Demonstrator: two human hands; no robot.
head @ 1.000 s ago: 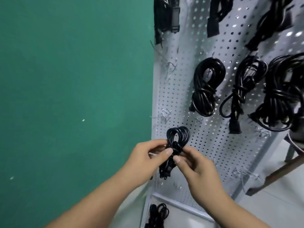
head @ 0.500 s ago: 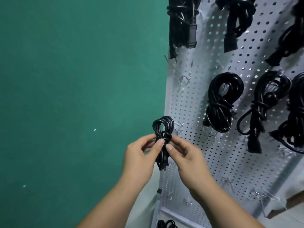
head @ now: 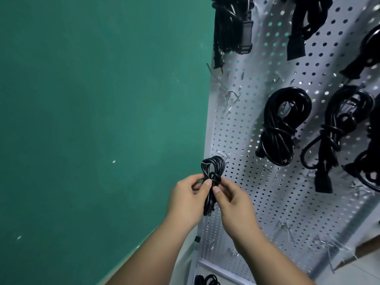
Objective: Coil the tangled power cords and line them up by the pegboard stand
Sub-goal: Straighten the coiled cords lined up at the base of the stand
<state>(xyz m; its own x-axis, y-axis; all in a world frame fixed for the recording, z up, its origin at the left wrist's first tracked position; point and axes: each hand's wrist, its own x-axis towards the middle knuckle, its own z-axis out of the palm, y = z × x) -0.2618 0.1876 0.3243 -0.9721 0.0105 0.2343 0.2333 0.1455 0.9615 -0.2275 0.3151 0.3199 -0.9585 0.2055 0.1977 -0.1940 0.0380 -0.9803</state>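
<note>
A small coiled black power cord point(head: 213, 168) stands upright between my hands, its loop on top and its plug end hanging below. My left hand point(head: 186, 200) pinches the wrapped middle from the left and my right hand point(head: 232, 204) pinches it from the right. The coil is held at the left edge of the white pegboard stand point(head: 242, 140), beside a wire hook point(head: 223, 156). Another coiled cord point(head: 281, 128) hangs on a peg to the upper right.
More black cords hang across the pegboard: one at the top point(head: 232, 25), one at mid right point(head: 339, 136). Bare wire hooks point(head: 232, 97) stick out of the board. A green wall point(head: 92, 120) fills the left. A cord point(head: 205, 280) lies on the stand's base.
My hands have carried the coil up and left along the pegboard's left edge. The view has tilted upward, so the hanging cords sit lower and larger.
</note>
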